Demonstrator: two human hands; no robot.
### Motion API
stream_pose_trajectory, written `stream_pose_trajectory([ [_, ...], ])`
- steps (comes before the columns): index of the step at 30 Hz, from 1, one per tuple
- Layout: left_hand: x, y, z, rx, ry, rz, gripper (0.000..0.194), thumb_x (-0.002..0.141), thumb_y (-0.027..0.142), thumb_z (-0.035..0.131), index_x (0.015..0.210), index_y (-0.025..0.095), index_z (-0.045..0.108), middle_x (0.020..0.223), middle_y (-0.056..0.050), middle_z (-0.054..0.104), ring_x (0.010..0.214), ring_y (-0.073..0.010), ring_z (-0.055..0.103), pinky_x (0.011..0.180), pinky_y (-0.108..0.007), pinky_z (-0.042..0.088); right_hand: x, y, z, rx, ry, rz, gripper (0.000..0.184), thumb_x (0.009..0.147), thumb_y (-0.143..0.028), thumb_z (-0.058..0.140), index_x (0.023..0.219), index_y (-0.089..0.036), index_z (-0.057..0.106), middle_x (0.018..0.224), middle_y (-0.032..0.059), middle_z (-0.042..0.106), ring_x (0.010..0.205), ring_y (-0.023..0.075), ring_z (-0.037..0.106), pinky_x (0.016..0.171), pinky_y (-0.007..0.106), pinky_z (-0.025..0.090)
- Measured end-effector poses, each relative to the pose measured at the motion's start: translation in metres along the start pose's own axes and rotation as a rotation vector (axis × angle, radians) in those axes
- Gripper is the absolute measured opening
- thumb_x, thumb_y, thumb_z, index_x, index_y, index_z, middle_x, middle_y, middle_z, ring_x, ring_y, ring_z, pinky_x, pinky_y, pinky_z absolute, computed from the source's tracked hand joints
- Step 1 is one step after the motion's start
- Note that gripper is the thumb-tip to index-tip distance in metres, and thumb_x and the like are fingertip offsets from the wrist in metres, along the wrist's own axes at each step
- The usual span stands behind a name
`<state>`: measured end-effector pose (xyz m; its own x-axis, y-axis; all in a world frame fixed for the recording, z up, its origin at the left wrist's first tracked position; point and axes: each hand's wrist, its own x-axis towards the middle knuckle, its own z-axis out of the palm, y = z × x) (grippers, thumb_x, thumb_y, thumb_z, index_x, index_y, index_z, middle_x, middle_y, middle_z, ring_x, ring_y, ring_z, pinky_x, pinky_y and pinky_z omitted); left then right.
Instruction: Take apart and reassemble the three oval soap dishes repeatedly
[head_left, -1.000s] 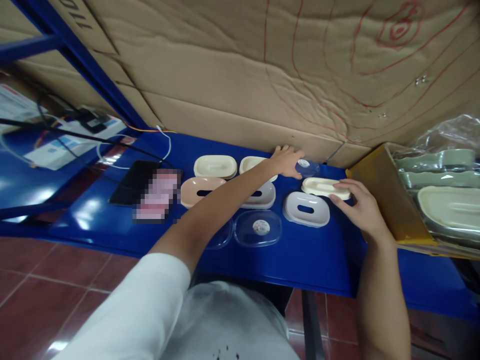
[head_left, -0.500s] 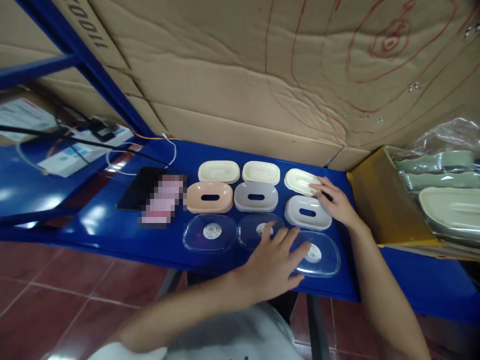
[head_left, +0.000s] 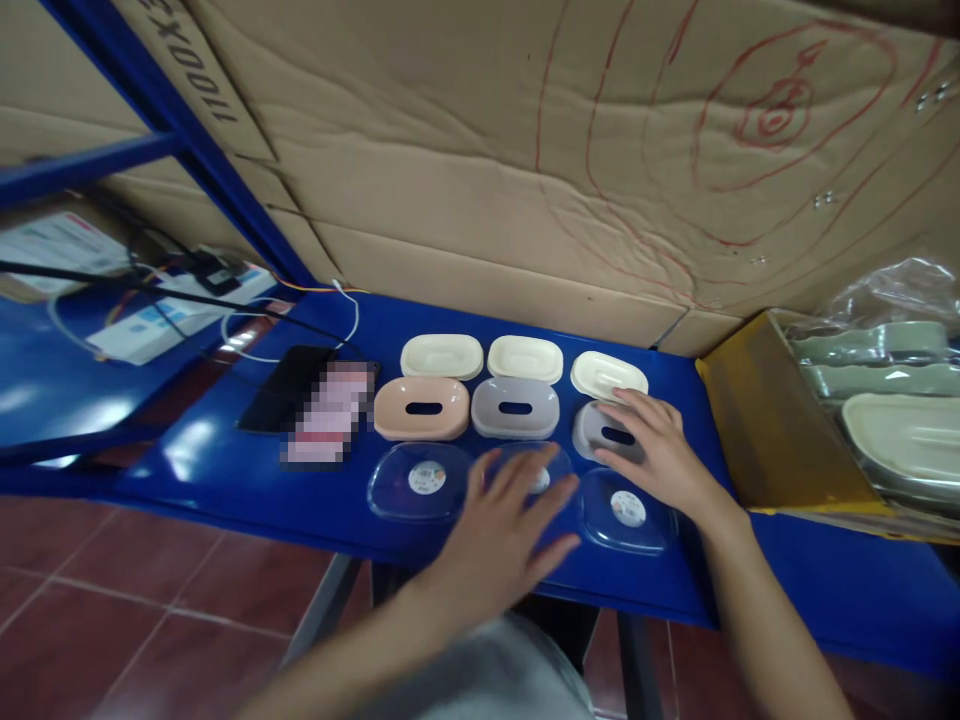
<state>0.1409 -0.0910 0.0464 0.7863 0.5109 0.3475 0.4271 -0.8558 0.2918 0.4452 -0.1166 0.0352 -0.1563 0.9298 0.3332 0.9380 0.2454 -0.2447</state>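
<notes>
My left hand point(head_left: 502, 540) is spread over the middle clear plastic lid point(head_left: 555, 466), partly hiding it and its round sticker; whether it touches is unclear. A second clear lid point(head_left: 397, 490) lies to its left and a third point(head_left: 649, 530) to its right. My right hand point(head_left: 660, 450) has its fingers apart over the right side of a pale grey slotted oval dish point(head_left: 589, 432), apparently touching it. In the same row are a grey slotted dish point(head_left: 487, 410) and a peach one point(head_left: 439, 425). Behind stand three cream oval pieces, left point(head_left: 442, 356), middle point(head_left: 525, 358) and right point(head_left: 604, 374).
A cardboard box point(head_left: 739, 420) on the right holds cream and green plastic pieces in clear wrap. On the left lie a black tablet-like device point(head_left: 277, 390), cables and a white box point(head_left: 165, 320). A cardboard wall point(head_left: 420, 200) backs the blue table point(head_left: 300, 510).
My left hand came back from the rear with a clear lid, set at front right, then shifted left. My right hand let go of the right cream piece and moved to the pale grey dish.
</notes>
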Motion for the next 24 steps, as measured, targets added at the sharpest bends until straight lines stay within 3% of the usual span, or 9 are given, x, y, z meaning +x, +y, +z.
stream_pose_trajectory([
  [2,-0.022,-0.024,-0.012,0.044,0.14,-0.141,0.041,0.11,0.039,0.057,0.149,0.029,0.053,0.159,-0.015,0.056,0.141,-0.0354,0.057,0.117,-0.061,0.042,0.002,-0.004,0.008,0.001,-0.015,-0.017,0.052,0.102,-0.053,0.068,0.15,-0.036,0.059,0.161,0.0119,0.058,0.148,0.0399,0.053,0.115,0.063,0.043],
  [4,-0.045,-0.046,-0.019,0.105,0.199,-0.245,0.042,0.107,0.033,0.062,0.148,0.03,0.054,0.16,-0.017,0.054,0.139,-0.038,0.057,0.114,-0.061,0.044,0.004,-0.006,0.014,0.0,-0.024,-0.02,0.051,0.104,-0.052,0.065,0.151,-0.036,0.058,0.16,0.0122,0.059,0.146,0.0394,0.055,0.114,0.062,0.044],
  [9,-0.084,-0.074,-0.015,0.173,0.156,-0.309,0.04,0.106,0.03,0.064,0.145,0.028,0.055,0.162,-0.02,0.05,0.139,-0.041,0.057,0.108,-0.06,0.044,0.009,-0.007,0.018,-0.008,0.002,-0.024,0.048,0.104,-0.053,0.065,0.148,-0.034,0.06,0.155,0.0126,0.063,0.143,0.0384,0.058,0.113,0.06,0.042],
  [18,-0.072,-0.078,-0.005,0.107,0.136,-0.29,0.034,0.109,0.032,0.06,0.143,0.025,0.061,0.162,-0.02,0.051,0.139,-0.0367,0.057,0.112,-0.056,0.04,0.009,0.001,0.019,0.066,0.234,0.049,0.026,0.108,-0.042,0.057,0.125,-0.032,0.073,0.137,0.0096,0.073,0.131,0.0331,0.067,0.108,0.055,0.048],
  [24,-0.073,-0.079,-0.006,0.055,0.129,-0.286,0.032,0.109,0.032,0.059,0.14,0.026,0.062,0.16,-0.018,0.054,0.138,-0.0345,0.058,0.115,-0.057,0.037,0.006,0.0,0.002,0.042,0.32,0.029,0.021,0.105,-0.037,0.061,0.12,-0.033,0.076,0.131,0.0085,0.075,0.123,0.0345,0.07,0.104,0.056,0.05],
])
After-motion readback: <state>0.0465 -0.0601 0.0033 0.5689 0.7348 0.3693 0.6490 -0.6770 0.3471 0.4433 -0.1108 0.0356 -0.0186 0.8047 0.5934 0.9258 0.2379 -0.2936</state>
